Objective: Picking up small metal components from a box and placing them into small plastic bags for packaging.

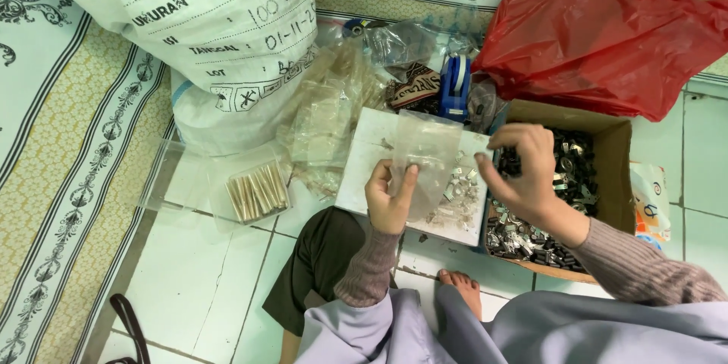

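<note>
My left hand (pixel 389 199) pinches the lower left edge of a small clear plastic bag (pixel 426 153), holding it upright over a white board (pixel 365 161). A little pile of small silvery metal clips (pixel 459 196) lies on that board under the bag. My right hand (pixel 522 168) is at the bag's right edge with fingertips pinched together; whether it holds a clip I cannot tell. Just right of it sits a cardboard box (pixel 614 153) filled with more metal clips (pixel 570 174).
A large white printed sack (pixel 205 23) stands at the back left and a red plastic bag (pixel 607 42) at the back right. A heap of empty clear bags (pixel 330 117), a blue tape dispenser (pixel 455 85), a packed bundle (pixel 258 191), and my bare foot (pixel 462 288) surround the board.
</note>
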